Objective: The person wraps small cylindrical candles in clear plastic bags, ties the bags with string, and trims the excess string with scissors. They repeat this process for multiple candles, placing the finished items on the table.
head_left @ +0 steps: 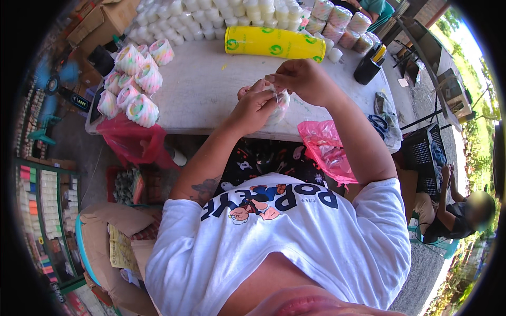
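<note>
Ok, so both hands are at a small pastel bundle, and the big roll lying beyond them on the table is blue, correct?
Not quite: the big roll is yellow with green markings, as the head view shows. It does lie beyond the left hand and right hand on the table, and both are at the small pastel bundle.

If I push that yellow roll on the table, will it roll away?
The yellow roll would probably roll, because it's round and lies on its side. The white pieces heaped behind might stop it going far. Its smooth, shiny outside could feel slippery.
</note>
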Action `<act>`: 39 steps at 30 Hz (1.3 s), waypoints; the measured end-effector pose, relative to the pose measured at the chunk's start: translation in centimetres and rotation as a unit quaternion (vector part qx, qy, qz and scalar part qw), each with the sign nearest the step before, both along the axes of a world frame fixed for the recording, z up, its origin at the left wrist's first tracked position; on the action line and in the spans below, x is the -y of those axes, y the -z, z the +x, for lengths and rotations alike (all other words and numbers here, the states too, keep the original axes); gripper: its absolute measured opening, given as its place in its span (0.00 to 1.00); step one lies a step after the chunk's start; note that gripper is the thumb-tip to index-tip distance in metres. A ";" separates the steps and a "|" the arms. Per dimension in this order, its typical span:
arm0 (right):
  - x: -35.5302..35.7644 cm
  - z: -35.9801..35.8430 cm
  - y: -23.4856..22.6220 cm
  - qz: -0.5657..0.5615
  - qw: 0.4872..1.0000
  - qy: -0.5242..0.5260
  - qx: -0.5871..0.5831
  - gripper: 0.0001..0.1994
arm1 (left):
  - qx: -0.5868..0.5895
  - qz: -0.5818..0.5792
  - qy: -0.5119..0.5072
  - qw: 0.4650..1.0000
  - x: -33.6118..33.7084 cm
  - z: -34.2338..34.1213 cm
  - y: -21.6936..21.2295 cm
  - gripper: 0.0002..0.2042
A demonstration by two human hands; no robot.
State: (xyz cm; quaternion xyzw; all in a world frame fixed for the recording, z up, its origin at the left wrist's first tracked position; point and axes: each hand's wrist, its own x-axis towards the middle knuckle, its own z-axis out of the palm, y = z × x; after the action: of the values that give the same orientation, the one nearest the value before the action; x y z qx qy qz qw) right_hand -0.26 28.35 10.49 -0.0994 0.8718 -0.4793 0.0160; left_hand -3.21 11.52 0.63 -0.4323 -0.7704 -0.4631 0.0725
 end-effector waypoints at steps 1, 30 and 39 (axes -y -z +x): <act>0.0 0.0 0.1 0.015 1.000 0.001 0.000 0.13 | 0.042 0.026 0.033 0.998 0.2 -0.4 0.2 0.10; 3.1 7.3 7.7 -0.554 0.832 -0.007 -0.022 0.32 | 0.204 0.326 0.049 0.922 2.3 1.5 -4.7 0.05; 2.0 6.2 8.8 -0.170 0.895 0.004 -0.412 0.37 | 0.307 0.426 0.099 0.845 2.1 2.5 -5.7 0.04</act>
State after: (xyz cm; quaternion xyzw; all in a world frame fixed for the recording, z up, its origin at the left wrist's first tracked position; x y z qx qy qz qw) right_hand 5.94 26.32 1.72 -0.2860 0.7060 -0.5365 -0.3634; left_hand -0.76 9.45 6.35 -0.2685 -0.4331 -0.8596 -0.0373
